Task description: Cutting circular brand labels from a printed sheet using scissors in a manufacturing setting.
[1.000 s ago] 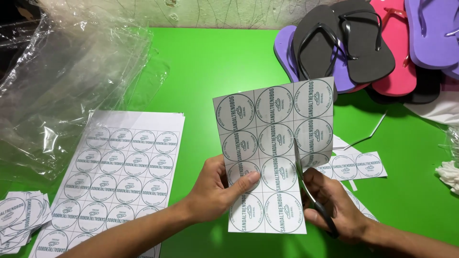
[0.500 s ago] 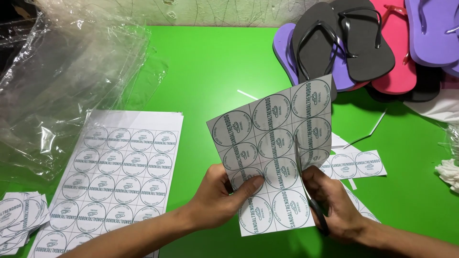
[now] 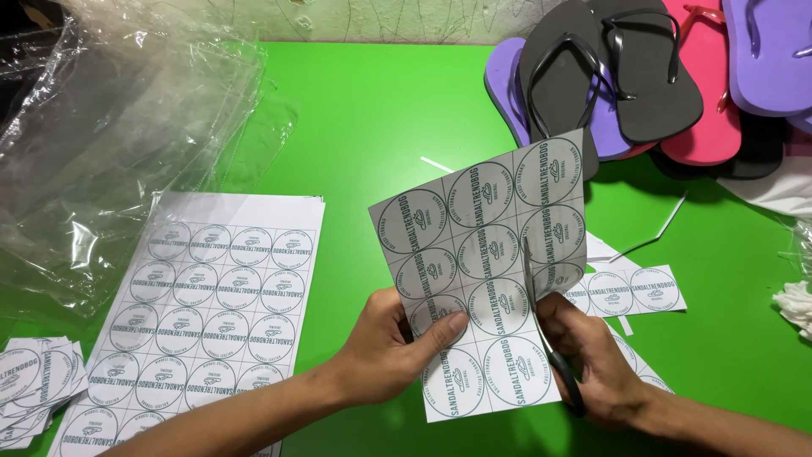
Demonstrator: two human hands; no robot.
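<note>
The left hand [image 3: 385, 351] pinches the white sheet of round printed labels [image 3: 486, 271] mid-frame; the right hand [image 3: 592, 360] holds dark-handled scissors [image 3: 550, 338], blades in the paper. The sheet hangs unsupported (it bows), so the cut could stray into a label

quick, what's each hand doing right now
Left hand: closed on the sheet of round labels, thumb on its front.
Right hand: closed on the scissors, blades cutting up into the sheet.

The left hand [image 3: 385, 351] pinches with its thumb laid flat on top; the right hand [image 3: 596, 360] is curled closed just beside it, forearms converging.
</note>
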